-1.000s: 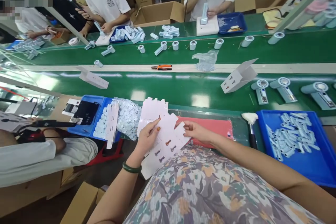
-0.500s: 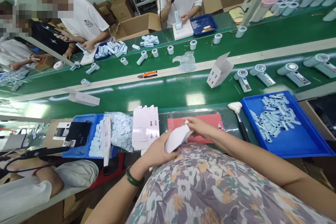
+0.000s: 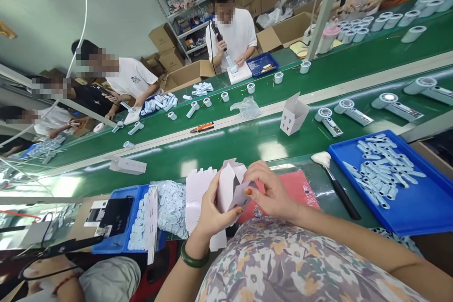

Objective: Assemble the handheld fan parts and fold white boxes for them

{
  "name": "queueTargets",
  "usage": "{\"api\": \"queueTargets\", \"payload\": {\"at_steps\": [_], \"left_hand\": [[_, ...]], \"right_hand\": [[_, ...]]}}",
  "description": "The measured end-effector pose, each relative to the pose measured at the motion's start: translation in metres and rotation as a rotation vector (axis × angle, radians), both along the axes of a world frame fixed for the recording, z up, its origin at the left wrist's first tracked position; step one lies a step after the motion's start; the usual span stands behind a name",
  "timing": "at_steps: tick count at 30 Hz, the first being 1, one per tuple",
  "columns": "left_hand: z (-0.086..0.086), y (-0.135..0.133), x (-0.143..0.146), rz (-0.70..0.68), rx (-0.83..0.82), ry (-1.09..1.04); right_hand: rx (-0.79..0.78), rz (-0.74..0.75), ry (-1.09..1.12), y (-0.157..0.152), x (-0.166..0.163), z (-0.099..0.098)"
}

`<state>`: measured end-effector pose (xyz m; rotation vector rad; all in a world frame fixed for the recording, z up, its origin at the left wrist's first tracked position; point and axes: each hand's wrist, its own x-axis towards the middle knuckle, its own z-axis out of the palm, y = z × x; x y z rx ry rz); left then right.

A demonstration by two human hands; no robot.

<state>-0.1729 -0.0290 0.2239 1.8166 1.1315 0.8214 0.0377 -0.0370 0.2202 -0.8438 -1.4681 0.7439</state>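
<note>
My left hand wraps round a white cardboard box, thumb low on its near side and fingers behind. The box is partly unfolded, and a dark opening shows on the side facing right. With thumb and fingers pinched, my right hand grips a flap on the box's right side. Beneath and beside the hands lies a red sheet on the bench. Just left of the box is a stack of flat white cartons, partly covered by my left hand.
Right of me, a blue tray holds several light-blue parts, with a black-handled tool beside it. To the left are a bag of small parts and a blue bin. Handheld devices and an open white box stand on the green belt.
The white box has gone from a flat-looking folded shape to a standing, opened form. My right hand has moved onto its flap. The camera view has tilted upward, showing more of the co-workers.
</note>
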Motion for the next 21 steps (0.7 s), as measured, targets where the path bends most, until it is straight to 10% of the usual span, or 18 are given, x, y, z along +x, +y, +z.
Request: {"api": "queueTargets", "payload": {"at_steps": [9, 21], "left_hand": [[-0.002, 0.004, 0.018, -0.016, 0.449, 0.187], [0.007, 0.015, 0.030, -0.162, 0.744, 0.141]], "right_hand": [[-0.200, -0.134, 0.105, 0.016, -0.001, -0.001], [-0.375, 0.109, 0.281, 0.007, 0.001, 0.015]]}}
